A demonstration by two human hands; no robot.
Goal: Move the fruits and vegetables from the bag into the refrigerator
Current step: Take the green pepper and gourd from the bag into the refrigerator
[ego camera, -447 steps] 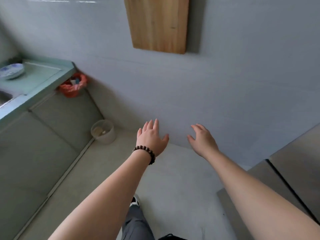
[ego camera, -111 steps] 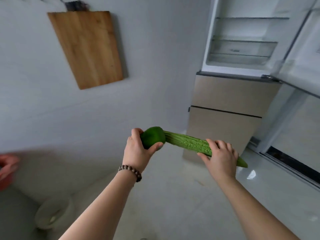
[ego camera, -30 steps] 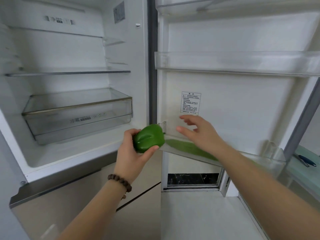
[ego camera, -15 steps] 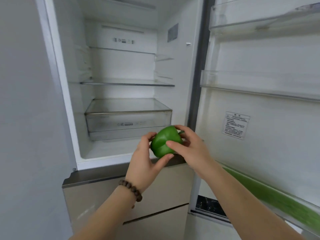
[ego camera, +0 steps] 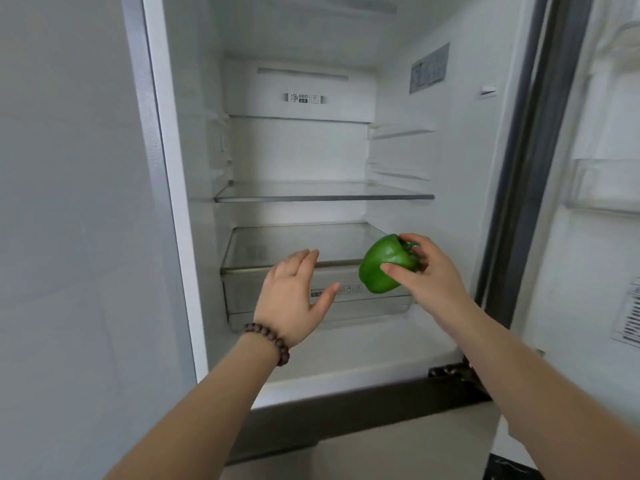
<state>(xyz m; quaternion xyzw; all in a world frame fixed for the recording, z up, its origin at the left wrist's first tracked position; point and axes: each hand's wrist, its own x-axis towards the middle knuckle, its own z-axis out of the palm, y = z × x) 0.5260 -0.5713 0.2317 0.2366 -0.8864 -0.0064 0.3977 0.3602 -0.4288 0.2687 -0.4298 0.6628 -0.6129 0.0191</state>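
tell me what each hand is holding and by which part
The right hand holds the green bell pepper by its stem end. The left hand holds nothing.

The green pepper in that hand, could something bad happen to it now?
Maybe. Only the right hand grips the green pepper, by fingertips near its stem, so it might slip and fall. The clear drawer looks closed, and the open left hand must pull it out first, or the pepper could bump its front.

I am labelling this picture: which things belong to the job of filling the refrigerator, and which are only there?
Job: green pepper, right hand holding it, open left hand, clear drawer, glass shelf.

Only there: bead bracelet, door rack.
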